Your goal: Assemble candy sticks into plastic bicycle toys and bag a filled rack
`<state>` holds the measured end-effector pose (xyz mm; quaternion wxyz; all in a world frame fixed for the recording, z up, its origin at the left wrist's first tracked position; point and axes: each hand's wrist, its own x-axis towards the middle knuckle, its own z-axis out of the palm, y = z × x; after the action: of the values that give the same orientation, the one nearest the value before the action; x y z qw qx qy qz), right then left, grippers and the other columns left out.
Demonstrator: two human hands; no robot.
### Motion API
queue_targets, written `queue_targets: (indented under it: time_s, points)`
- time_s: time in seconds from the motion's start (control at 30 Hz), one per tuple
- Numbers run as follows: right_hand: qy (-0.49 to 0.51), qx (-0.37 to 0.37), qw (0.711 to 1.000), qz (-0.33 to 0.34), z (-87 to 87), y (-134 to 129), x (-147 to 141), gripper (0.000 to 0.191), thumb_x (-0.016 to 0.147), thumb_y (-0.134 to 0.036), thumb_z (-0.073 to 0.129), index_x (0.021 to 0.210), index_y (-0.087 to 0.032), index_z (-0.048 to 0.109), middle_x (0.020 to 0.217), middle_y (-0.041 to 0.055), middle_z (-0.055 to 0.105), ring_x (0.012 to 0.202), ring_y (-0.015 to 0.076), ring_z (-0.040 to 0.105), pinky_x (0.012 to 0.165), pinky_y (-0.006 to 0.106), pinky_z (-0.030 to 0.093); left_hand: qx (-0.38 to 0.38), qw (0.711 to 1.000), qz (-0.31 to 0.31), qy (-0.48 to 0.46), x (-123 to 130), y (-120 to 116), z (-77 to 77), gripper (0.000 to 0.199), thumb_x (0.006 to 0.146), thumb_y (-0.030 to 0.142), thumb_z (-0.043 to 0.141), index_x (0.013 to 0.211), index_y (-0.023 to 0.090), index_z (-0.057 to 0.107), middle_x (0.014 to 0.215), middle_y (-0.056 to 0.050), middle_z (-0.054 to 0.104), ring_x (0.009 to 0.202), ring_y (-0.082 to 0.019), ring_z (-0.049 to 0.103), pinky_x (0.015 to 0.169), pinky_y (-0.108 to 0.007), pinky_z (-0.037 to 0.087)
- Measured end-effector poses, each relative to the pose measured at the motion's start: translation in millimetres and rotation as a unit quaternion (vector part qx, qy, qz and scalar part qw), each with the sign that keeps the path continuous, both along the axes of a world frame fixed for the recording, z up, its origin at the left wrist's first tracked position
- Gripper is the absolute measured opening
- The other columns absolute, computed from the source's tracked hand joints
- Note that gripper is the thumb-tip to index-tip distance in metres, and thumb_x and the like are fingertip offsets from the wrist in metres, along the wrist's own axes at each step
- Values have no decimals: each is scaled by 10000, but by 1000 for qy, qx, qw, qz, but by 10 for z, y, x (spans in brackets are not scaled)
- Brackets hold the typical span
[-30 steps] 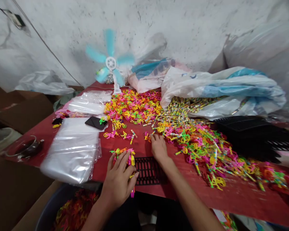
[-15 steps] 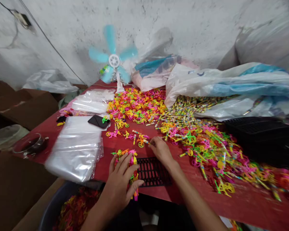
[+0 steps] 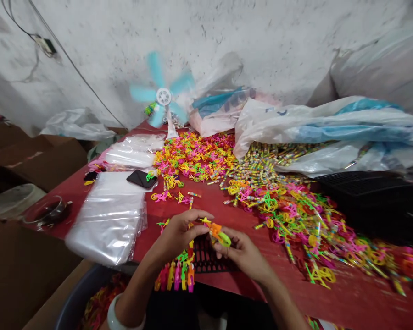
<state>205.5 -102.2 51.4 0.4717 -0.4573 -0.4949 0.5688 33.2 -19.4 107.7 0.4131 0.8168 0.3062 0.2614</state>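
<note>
Both hands meet over the black slotted tray (image 3: 211, 262) at the table's near edge. My right hand (image 3: 242, 254) pinches a small orange and yellow-green plastic toy bicycle (image 3: 217, 233). At its left end, the thumb and fingers of my left hand (image 3: 182, 229) are closed on the same toy. Below my left wrist, a row of colourful toy bicycles (image 3: 177, 275) stands packed side by side over the tray's left part; my left hand hides some of them.
Loose toy bicycles (image 3: 199, 153) and patterned sticks (image 3: 258, 167) lie heaped across the red table (image 3: 206, 190). Clear plastic bags (image 3: 106, 215) and a phone (image 3: 141, 179) lie left. A fan (image 3: 164, 97) spins behind. Black trays (image 3: 368, 197) are stacked right; a tub (image 3: 75, 293) stands below left.
My right hand has picked the orange toy bicycle off the table and brought it nearer. My left hand has lifted from the row in the tray and joined it on the toy.
</note>
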Motion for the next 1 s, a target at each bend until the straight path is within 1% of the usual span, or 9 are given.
queue_targets:
  time_s: [0.07,0.17,0.27,0.4,0.5,0.6,0.7,0.8,1.0]
  points:
    - [9,5,1000,10,34,-10,-39,355,778,-502,666,908,-171,674,722,-10,584,644,118,497,611,241,400,49,998,34,-34,-3,-18,-32,128,826,200,601,944,200,652,926,-33,702,859,-160,655,782,-294,538]
    - [-25,37,999,-11,34,14,-77,322,779,-485,670,877,-180,704,778,10,605,724,144,517,675,266,425,122,989,61,-49,-31,-31,-81,123,805,179,640,926,200,632,882,-24,665,825,-150,628,749,-290,527]
    - [-37,47,997,-47,-6,32,-91,285,762,-457,693,848,-186,705,734,-8,564,699,136,491,656,258,420,127,991,28,-35,-66,-41,-60,118,832,154,615,939,201,629,884,-20,651,826,-138,626,733,-269,524]
    - [21,10,999,-46,-47,11,-121,312,726,-464,720,837,-175,679,669,-32,524,610,107,459,595,237,413,150,988,-7,-20,-93,-28,-39,130,870,147,569,966,204,634,892,-23,660,818,-129,639,716,-250,527]
    - [14,1,998,-63,-101,18,-169,275,718,-424,724,820,-177,659,703,-27,538,610,108,484,579,229,424,239,971,15,-6,-92,17,-141,152,883,154,547,1005,202,622,941,-49,673,891,-162,642,776,-306,538]
    - [-79,40,988,-127,-253,88,-226,167,733,-339,692,789,-187,650,759,-5,567,676,134,537,623,241,452,298,954,16,37,-113,78,-308,226,886,136,517,1087,206,596,1030,-78,687,1001,-200,632,863,-388,522]
    - [-155,70,972,-163,-459,205,-305,41,749,-239,627,759,-199,625,749,8,601,689,151,573,642,247,472,292,947,47,124,-168,136,-432,265,889,139,504,1129,212,588,1154,-95,672,1139,-234,587,954,-466,466]
    - [-165,67,971,-158,-595,316,-407,50,776,-195,563,772,-200,612,722,10,608,606,146,575,570,236,466,251,943,61,210,-202,171,-448,251,919,184,469,1123,227,609,1202,-84,667,1192,-237,562,1003,-491,412]
    - [-307,123,929,-166,-580,340,-563,239,758,-34,469,852,-180,635,810,53,632,765,177,606,689,242,453,179,946,52,266,-157,134,-347,302,963,275,404,1187,207,594,1164,-93,692,1076,-214,624,945,-422,406]
